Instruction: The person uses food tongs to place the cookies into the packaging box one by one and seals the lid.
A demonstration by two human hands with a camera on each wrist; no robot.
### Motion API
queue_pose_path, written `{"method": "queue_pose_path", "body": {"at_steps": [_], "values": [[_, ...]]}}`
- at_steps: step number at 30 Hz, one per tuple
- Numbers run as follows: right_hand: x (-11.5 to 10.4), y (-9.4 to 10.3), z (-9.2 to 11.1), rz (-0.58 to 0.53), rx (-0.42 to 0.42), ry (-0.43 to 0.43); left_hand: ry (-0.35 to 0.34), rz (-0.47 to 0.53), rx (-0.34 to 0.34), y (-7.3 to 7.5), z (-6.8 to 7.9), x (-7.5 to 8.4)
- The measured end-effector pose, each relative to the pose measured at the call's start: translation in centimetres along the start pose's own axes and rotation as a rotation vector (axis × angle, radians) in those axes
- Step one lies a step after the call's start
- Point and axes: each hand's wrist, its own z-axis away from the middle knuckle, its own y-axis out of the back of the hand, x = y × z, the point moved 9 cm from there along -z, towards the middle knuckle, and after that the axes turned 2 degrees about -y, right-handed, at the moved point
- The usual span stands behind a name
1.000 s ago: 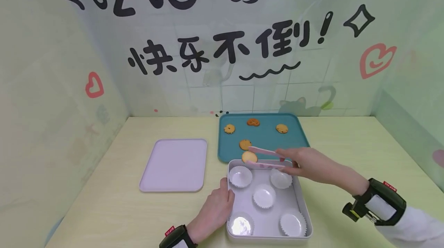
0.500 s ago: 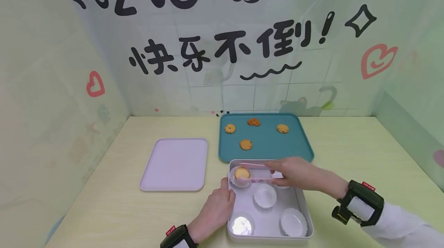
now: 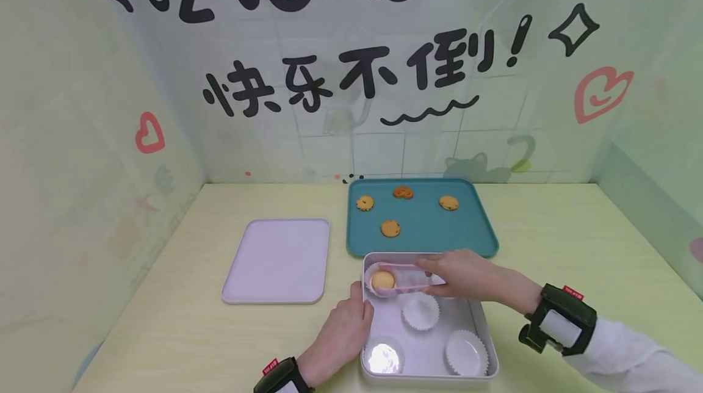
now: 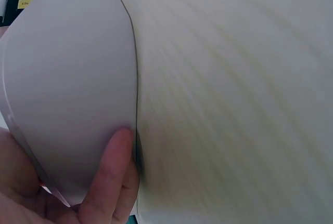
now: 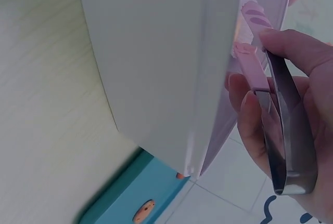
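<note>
My right hand holds tongs with metal arms and pink tips. A pale round cookie lies in the back left white paper cup of a pale lilac box, with the tong tips on either side of it. My left hand grips the left wall of the box; its fingers press the outside of that wall in the left wrist view. Several more fluted cups stand in the box, among them a middle cup and a front right cup. The right hand partly hides the back right cup.
Behind the box lies a teal tray with several cookies, including a pretzel-shaped cookie and a round cookie. A flat lilac tray is to the left. A printed wall closes off the table's back edge.
My right hand has brought the cookie in the tongs from over the teal tray's front edge, forward and down into the back left cup. The left hand has stayed on the box.
</note>
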Motion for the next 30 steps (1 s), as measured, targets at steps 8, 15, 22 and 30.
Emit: {"method": "queue_pose_path", "body": {"at_steps": [8,15,22,30], "values": [[0.0,0.0,-0.2,-0.001,-0.012,-0.022,0.003,-0.003,0.011,0.0,0.1,-0.1],[-0.2,1.6,0.5,-0.010,0.001,-0.046,-0.005,0.004,0.000,-0.1,0.1,0.0],[0.4,4.8,1.0,-0.030,0.060,-0.072,-0.010,-0.002,0.001,0.1,0.1,0.0],[3.1,5.7,-1.1,0.031,0.054,-0.099,-0.019,0.000,0.004,0.0,0.1,0.2]]}}
